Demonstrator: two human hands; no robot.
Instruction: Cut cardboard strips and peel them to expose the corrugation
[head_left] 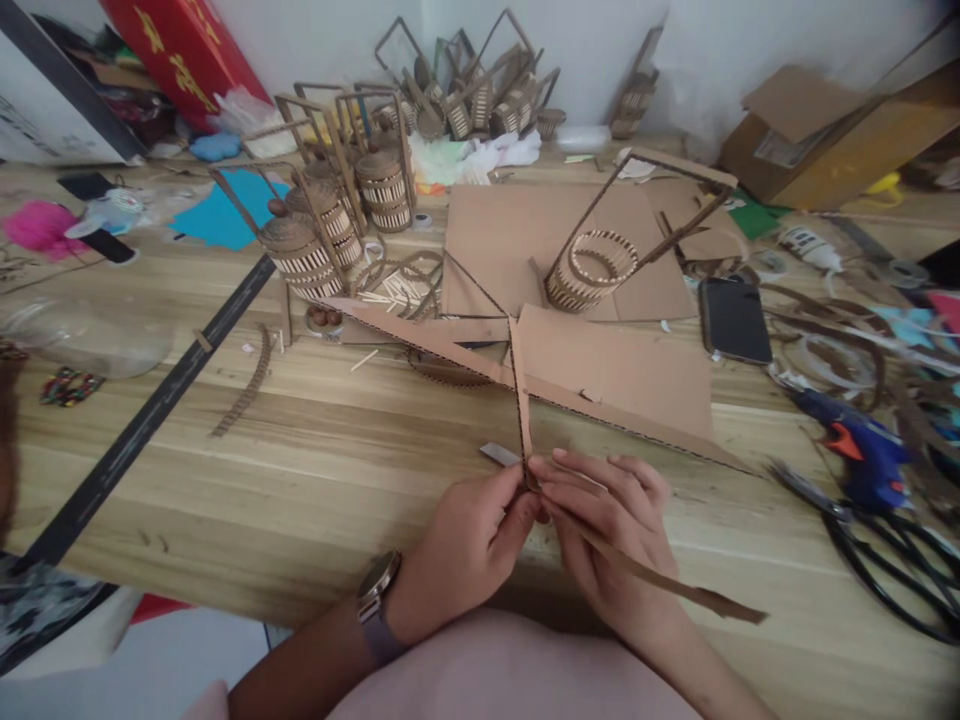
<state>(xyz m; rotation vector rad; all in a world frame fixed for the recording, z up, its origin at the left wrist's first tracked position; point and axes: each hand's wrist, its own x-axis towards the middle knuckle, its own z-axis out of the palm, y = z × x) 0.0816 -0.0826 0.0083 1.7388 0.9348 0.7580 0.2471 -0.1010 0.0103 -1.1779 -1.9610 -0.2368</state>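
Observation:
A narrow cardboard strip (519, 390) with a corrugated edge stands up from between my two hands. My left hand (472, 540), with a watch on its wrist, pinches its lower end between thumb and fingers. Pressed close to the same spot is my right hand (615, 510), its fingers closed around the strip's end. A thin brown paper strip (675, 582) trails from the pinch across my right hand toward the lower right. The exact join between the two strips is hidden by my fingertips. Just beyond lies a cut cardboard sheet (622, 375).
An open small basket (592, 270) with a tall handle stands on cardboard. Lidded baskets (304, 255) are at the left back. At right are scissors (847, 520), a blue glue gun (862, 450) and a phone (735, 320). A long dark strip (157, 415) crosses the table's left.

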